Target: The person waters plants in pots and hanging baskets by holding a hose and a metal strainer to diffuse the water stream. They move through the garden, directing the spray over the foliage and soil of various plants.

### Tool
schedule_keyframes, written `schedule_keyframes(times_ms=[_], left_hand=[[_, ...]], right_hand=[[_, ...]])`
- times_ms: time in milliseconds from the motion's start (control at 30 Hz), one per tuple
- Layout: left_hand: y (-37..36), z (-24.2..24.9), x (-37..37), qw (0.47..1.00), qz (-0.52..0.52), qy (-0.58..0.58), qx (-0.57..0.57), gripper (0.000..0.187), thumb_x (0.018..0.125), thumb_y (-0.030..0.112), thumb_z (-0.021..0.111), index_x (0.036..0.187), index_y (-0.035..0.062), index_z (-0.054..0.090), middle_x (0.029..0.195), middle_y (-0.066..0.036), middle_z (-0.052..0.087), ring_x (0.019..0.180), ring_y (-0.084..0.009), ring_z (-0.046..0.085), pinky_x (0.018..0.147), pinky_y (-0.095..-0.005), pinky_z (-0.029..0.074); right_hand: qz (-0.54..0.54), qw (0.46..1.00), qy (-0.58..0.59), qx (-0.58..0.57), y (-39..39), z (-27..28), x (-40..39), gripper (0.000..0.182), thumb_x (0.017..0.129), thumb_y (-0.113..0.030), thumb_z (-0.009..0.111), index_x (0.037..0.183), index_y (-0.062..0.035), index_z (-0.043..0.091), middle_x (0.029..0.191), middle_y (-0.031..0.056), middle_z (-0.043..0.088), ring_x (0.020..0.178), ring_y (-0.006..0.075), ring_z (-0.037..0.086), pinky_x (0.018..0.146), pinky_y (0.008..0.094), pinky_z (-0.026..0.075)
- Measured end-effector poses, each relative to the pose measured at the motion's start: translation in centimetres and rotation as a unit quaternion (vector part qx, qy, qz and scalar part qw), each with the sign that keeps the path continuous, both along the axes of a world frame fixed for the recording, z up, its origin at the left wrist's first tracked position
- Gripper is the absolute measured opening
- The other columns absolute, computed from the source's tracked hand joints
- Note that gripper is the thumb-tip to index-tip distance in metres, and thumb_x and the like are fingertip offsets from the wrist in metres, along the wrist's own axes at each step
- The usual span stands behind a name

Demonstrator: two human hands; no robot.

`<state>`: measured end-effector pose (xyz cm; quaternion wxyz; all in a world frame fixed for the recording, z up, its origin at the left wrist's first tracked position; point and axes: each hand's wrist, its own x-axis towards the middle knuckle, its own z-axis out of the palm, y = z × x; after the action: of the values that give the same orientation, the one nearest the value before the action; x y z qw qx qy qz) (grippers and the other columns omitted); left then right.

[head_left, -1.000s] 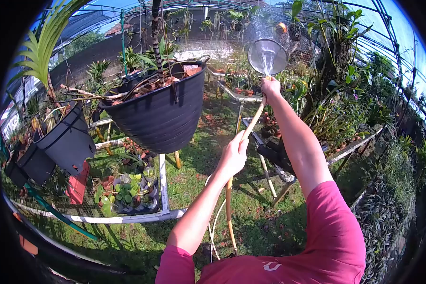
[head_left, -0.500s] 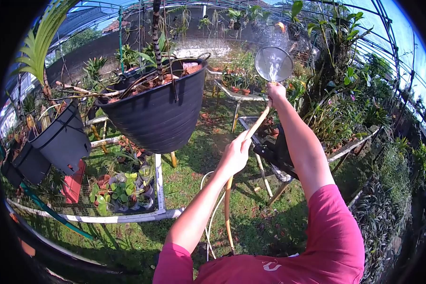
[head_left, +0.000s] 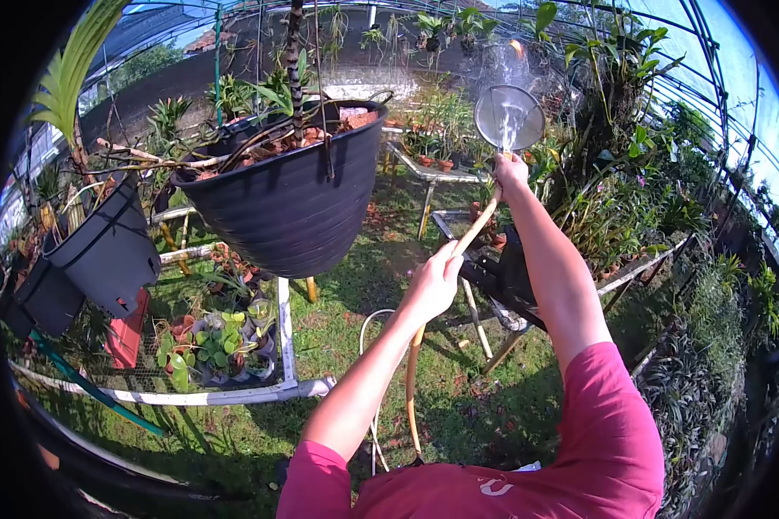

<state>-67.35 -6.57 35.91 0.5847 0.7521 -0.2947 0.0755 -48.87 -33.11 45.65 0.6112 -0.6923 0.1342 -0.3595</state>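
Note:
My right hand (head_left: 511,173) is closed round the upper end of a yellow hose (head_left: 478,227), just below a round mesh sprinkler head (head_left: 509,118). Water shows in the head and sprays upward and away from it. Lower on the same hose, my left hand (head_left: 433,284) wraps round it, left of and nearer to me than the right. From the left hand the hose hangs down toward the grass. Left of my hands is a large black pot (head_left: 286,203) with a dark stem and brick-coloured chunks in it.
Grey pots (head_left: 108,246) stand at the left above a white pipe frame (head_left: 234,396) with small potted plants. Behind my right arm is a bench (head_left: 636,275) with dense plants. A pale thin hose (head_left: 375,415) lies on the grass; plants hang at the back.
The sprinkler head and my right hand have shifted slightly right in view. The large pot also appears slightly shifted. Both hands keep their hold on the hose, and water still sprays.

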Motion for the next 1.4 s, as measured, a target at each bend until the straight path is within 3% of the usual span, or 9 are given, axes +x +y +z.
schedule_keyframes(times_ms=[233,367,467,533,667,967,1300,1400], left_hand=[[0.4,1.3,-0.7,1.0,0.009,0.022,-0.009,0.038,0.1,0.024,0.049,0.134,0.0048,0.05,0.071,-0.011,0.056,0.061,-0.0166,0.054,0.058,-0.033,0.044],[-0.2,0.8,-0.5,0.999,0.021,0.015,-0.021,0.037,0.101,0.023,0.049,0.134,0.0065,0.05,0.07,-0.009,0.055,0.06,-0.0158,0.054,0.057,-0.0326,0.044],[-0.2,1.1,-0.9,0.997,0.031,0.003,-0.066,0.035,0.101,0.021,0.047,0.131,0.0032,0.051,0.084,-0.025,0.065,0.077,-0.0375,0.067,0.065,-0.0425,0.049],[0.2,1.5,-1.1,0.998,0.031,0.013,-0.052,0.036,0.101,0.021,0.047,0.131,0.0024,0.05,0.086,-0.026,0.065,0.081,-0.0383,0.067,0.067,-0.0422,0.05],[0.5,1.2,-1.0,0.998,0.042,0.004,-0.053,0.036,0.101,0.021,0.047,0.132,0.0018,0.049,0.09,-0.027,0.065,0.088,-0.0403,0.067,0.073,-0.0419,0.051],[1.8,1.5,-1.7,0.998,0.036,0.029,-0.034,0.037,0.101,0.022,0.047,0.132,0.0029,0.049,0.091,-0.028,0.065,0.087,-0.0406,0.067,0.073,-0.0429,0.05],[2.2,-0.1,-0.7,0.997,0.04,0.011,-0.059,0.038,0.101,0.023,0.047,0.133,0.0032,0.049,0.083,-0.024,0.064,0.073,-0.0326,0.066,0.068,-0.0397,0.049],[2.7,0.4,-0.9,0.998,0.049,0.018,-0.043,0.038,0.101,0.023,0.047,0.133,0.0031,0.049,0.081,-0.023,0.063,0.07,-0.031,0.064,0.066,-0.0388,0.049]], right_hand=[[0.052,0.997,-0.037,0.031,0.7,1.6,1.0,0.022,0.087,-0.013,0.063,0.108,-0.0052,0.06,0.07,-0.0003,0.055,0.051,0.0092,0.05,0.044,0.0266,0.041],[0.139,0.986,-0.06,0.072,2.9,3.0,-0.3,0.014,0.092,-0.019,0.061,0.101,-0.0095,0.055,0.07,-0.0022,0.049,0.052,0.0067,0.045,0.042,0.0212,0.038],[0.233,0.937,-0.086,0.244,3.1,3.4,-0.1,0.018,0.092,-0.022,0.062,0.09,-0.0091,0.049,0.071,-0.0007,0.048,0.053,0.0072,0.045,0.041,0.02,0.039],[0.276,0.895,-0.101,0.336,3.5,3.6,-0.2,0.023,0.091,-0.023,0.063,0.084,-0.0085,0.046,0.069,0.0006,0.047,0.051,0.0084,0.045,0.04,0.0196,0.038],[0.301,0.867,-0.124,0.377,3.9,3.5,0.2,0.022,0.088,-0.024,0.062,0.083,-0.009,0.046,0.064,-0.0006,0.044,0.047,0.0085,0.042,0.039,0.0194,0.037],[0.265,0.918,-0.096,0.278,6.1,3.4,0.8,0.01,0.091,-0.017,0.058,0.089,-0.011,0.051,0.07,-0.0019,0.047,0.051,0.007,0.043,0.041,0.0198,0.038],[0.26,0.942,-0.09,0.193,8.1,4.1,0.5,0.006,0.094,-0.014,0.056,0.089,-0.0128,0.053,0.07,-0.0025,0.048,0.053,0.006,0.045,0.041,0.0192,0.039],[0.251,0.945,-0.097,0.183,8.5,4.0,0.6,0.003,0.092,-0.011,0.055,0.094,-0.0093,0.053,0.073,-0.0001,0.047,0.053,0.0092,0.046,0.042,0.0227,0.038]])
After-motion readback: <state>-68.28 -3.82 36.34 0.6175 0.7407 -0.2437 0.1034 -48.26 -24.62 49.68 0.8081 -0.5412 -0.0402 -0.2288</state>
